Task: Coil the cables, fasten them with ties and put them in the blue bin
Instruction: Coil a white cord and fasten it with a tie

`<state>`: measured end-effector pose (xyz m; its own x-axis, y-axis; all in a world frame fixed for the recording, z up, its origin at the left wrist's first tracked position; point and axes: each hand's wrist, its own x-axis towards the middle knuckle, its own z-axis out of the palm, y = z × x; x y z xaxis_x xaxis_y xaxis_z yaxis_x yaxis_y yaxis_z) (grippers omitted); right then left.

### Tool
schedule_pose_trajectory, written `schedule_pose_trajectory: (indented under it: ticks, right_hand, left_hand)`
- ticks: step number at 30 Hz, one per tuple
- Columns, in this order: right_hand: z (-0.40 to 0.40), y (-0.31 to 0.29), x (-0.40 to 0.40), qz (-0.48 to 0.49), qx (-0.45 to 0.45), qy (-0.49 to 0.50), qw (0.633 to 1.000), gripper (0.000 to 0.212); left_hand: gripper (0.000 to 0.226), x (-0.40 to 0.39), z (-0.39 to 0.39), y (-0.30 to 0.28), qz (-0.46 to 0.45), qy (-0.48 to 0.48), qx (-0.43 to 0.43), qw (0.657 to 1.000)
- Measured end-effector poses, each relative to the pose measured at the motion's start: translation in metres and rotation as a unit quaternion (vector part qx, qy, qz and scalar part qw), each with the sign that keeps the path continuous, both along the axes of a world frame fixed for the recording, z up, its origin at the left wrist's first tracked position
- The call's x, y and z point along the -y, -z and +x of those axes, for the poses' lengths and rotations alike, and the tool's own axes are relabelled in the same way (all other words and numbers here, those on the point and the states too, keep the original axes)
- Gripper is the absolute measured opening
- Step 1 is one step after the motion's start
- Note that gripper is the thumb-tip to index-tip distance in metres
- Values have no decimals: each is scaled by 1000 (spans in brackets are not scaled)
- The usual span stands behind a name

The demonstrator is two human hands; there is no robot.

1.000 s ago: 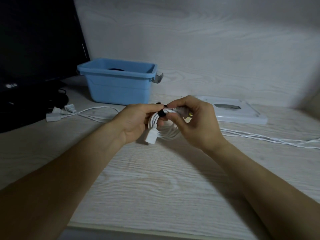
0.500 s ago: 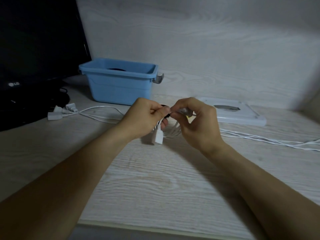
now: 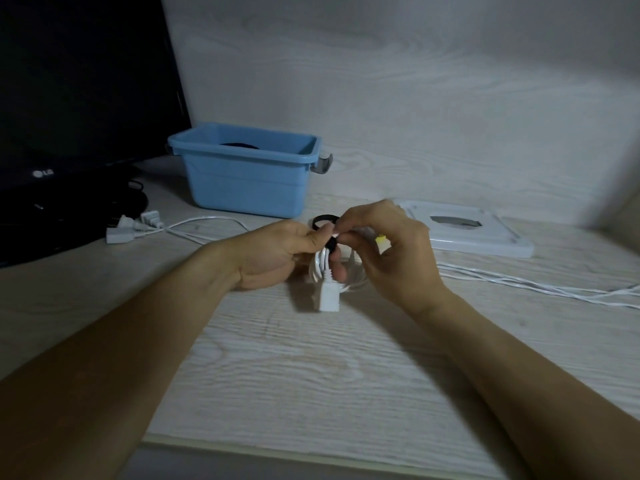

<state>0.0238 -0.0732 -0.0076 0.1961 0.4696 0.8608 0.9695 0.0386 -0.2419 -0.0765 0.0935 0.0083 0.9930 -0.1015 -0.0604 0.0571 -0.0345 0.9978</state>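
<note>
The white coiled cable was gripped in the left hand while the black tie was pinched, seemingly mid-wrap, by the right hand, so it probably needed pulling snug before being pressed shut.

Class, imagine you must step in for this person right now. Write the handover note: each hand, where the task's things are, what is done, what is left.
Left hand: grips the coiled white cable beside the black tie.
Right hand: pinches the black tie at the top of the coil.
The coil's connector hangs down above the desk.
Blue bin: behind the hands, something dark already inside.
Done: this cable is coiled, the tie is on it.
Left: finish fastening, bin it, then the loose cables at left and right. A spare tie loop lies on the desk.
</note>
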Motion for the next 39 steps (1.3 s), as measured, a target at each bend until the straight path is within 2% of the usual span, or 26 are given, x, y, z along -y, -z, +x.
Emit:
schedule_pose_trajectory:
  ticks: [2,4,6,8,11,12,14,16,19,21,23,26,28,32,35,37,39]
  right_hand:
    - [3,-3,0,6,7,9,1000,7]
    - [6,-6,-1,13,15,28,999,8]
    - [6,-7,-4,27,17,56,998,21]
    - [6,-8,-6,45,-17,67,997,36]
    - [8,-1,-5,53,-57,75,994,37]
    - [10,1,-3,59,-69,83,992,36]
    - [14,4,-1,74,-99,102,987,35]
    - [14,5,-3,69,-136,113,982,39]
    - [17,10,-8,42,-193,121,973,45]
    - [20,13,-8,33,-217,126,967,45]
    - [22,13,-6,23,-233,134,963,46]
    - [24,14,-3,18,-253,135,958,46]
    - [26,16,-2,20,-266,133,955,45]
    - [27,18,-4,14,-282,128,951,43]
    - [29,19,-5,15,-291,126,948,41]
    - [30,19,-5,13,-292,128,948,39]
    - [30,19,-5,14,-288,132,948,36]
  left_hand:
    - [34,5,2,1,-36,-24,9,999]
    - [26,14,7,1,-61,-91,45,993]
    - [21,19,14,0,-82,-175,69,979]
    - [22,18,19,-5,-89,-252,80,960]
    - [25,4,16,-12,-90,-332,121,931]
    - [29,-3,15,-16,-54,-360,144,920]
    - [40,-20,13,-28,92,-396,190,894]
    - [38,-36,15,-48,229,-420,223,849]
    - [25,-54,33,-79,345,-452,249,784]
    - [29,-66,51,-96,412,-447,265,748]
    - [36,-79,69,-109,494,-435,256,709]
    - [24,-90,92,-117,610,-418,217,637]
    - [17,-93,103,-117,659,-394,192,610]
    - [15,-105,114,-110,711,-343,139,598]
    - [22,-116,119,-102,713,-319,62,621]
    - [28,-118,122,-101,701,-295,12,649]
    - [31,-118,125,-102,654,-254,-21,712]
